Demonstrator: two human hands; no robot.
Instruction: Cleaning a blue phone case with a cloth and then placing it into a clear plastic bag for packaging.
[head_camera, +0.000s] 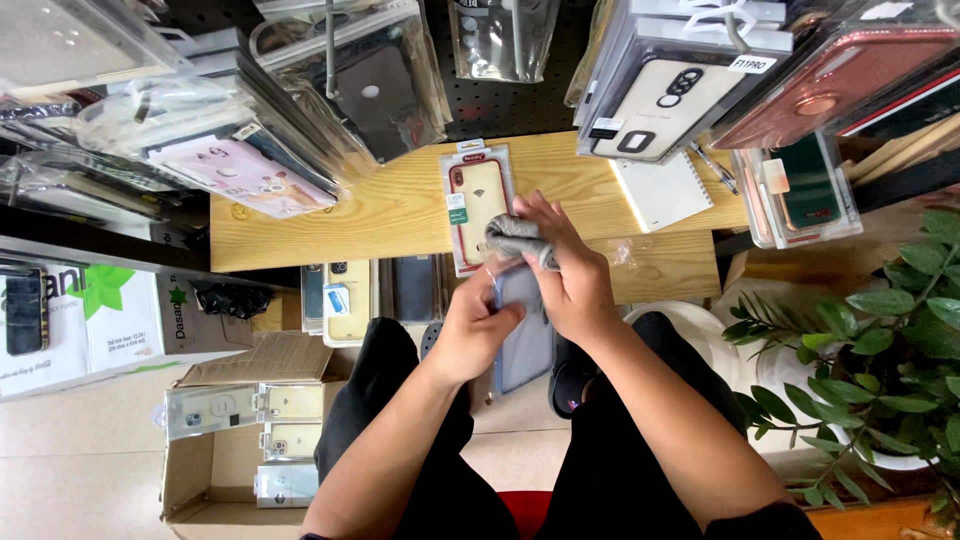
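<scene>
At frame centre, left hand (478, 325) clamped the phone case (524, 345); right hand (570, 275) gripped the grey cloth (515, 238); steady, even wiping seemed wise.

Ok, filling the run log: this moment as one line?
left hand: holds phone case | right hand: presses grey cloth on it | behind: wooden table, packaged case

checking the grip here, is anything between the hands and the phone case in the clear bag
Nothing visible. The left hand grips the phone case directly, and the right hand presses a grey cloth onto its top end. Only the case's own clear bag lies between.
</scene>
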